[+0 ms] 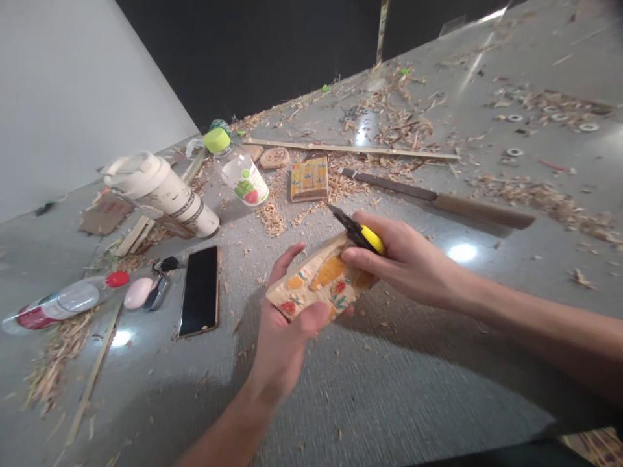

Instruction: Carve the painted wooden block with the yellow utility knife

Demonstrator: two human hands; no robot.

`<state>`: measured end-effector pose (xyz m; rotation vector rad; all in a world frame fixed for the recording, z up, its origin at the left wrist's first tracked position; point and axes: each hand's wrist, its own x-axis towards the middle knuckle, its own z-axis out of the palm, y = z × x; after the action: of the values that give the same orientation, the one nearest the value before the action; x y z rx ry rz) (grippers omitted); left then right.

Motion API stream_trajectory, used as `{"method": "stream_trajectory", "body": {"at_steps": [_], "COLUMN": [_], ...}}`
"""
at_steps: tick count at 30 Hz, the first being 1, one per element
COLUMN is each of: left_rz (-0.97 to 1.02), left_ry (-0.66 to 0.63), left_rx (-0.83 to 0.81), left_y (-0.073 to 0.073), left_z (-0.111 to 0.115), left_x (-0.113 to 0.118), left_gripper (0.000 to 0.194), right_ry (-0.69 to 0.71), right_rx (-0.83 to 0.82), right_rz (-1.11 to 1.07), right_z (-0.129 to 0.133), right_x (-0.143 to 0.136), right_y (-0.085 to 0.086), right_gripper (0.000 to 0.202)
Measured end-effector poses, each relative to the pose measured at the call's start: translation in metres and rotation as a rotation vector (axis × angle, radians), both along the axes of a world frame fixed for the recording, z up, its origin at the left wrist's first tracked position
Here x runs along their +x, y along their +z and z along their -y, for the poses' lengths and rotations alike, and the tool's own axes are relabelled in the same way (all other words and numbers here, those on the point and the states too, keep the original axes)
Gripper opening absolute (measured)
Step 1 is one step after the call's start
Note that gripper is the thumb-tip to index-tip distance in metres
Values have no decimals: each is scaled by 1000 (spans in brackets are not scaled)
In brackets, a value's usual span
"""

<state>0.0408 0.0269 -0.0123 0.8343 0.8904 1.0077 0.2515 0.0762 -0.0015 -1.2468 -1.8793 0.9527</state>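
Plainly, block (318, 282) in left hand (287, 340)

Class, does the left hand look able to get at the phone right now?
Probably not yet: the way to the phone looks free, but the left hand holds the painted block.

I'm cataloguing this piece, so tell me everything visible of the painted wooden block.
The painted wooden block is thick, roughly rectangular and pale, its face bearing red-and-green strawberry-like motifs and orange shapes. It is held tilted over the gray table, painted face upward. The left hand grips it, thumb on the face; the thumb of the right hand rests near the opposite end. That hand holds a yellow-and-black cutter; whether the cutter touches the wood is unclear.
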Motion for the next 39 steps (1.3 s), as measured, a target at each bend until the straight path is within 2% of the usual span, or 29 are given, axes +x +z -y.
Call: {"method": "stream_trajectory", "body": {"at_steps": [4, 6, 8, 11, 13, 16, 20, 25, 29, 35, 37, 39], "left_rz": [-307, -464, -672, -969, -1030, -1048, -1236, -1688, -1698, -1715, -1711, -1719], "left_ry": [252, 296, 284, 212, 148, 102, 85, 39, -49, -141, -124, -83], "left_rx": [96, 238, 446, 711, 754, 749, 840, 1007, 990, 899, 898, 911], "left_y": [0, 2, 3, 2, 1, -2, -4, -3, -10, -17, -17, -17], "left_z": [-4, -7, -10, -15, -17, -19, -24, -27, -26, -25, -25, -25], "left_x": [-4, -8, -12, -16, -17, -18, -24, -30, -30, -24, -23, -21], "left_gripper": [80, 80, 69, 40, 27, 18, 17, 43, 39, 30, 33, 47], "right_ry": [29, 58, 108, 156, 152, 165, 141, 216, 260, 236, 245, 252], "right_rx": [31, 43, 52, 55, 56, 98, 223, 272, 240, 203, 193, 190], "right_rz": [116, 153, 165, 171, 186, 222, 393, 635, 674, 732, 713, 687], "right_z": [1, 2, 3, 4, 4, 3, -5, -15, -15, -14, -14, -12], "right_x": [-1, -2, -2, -3, -3, 1, 16, 35, 38, 36, 35, 34], "right_y": [0, -1, -3, -6, -8, -8, -4, -3, -7, -9, -9, -9], "right_gripper": [38, 40, 39, 39, 40, 43, 46, 40, 36, 29, 29, 30]}}
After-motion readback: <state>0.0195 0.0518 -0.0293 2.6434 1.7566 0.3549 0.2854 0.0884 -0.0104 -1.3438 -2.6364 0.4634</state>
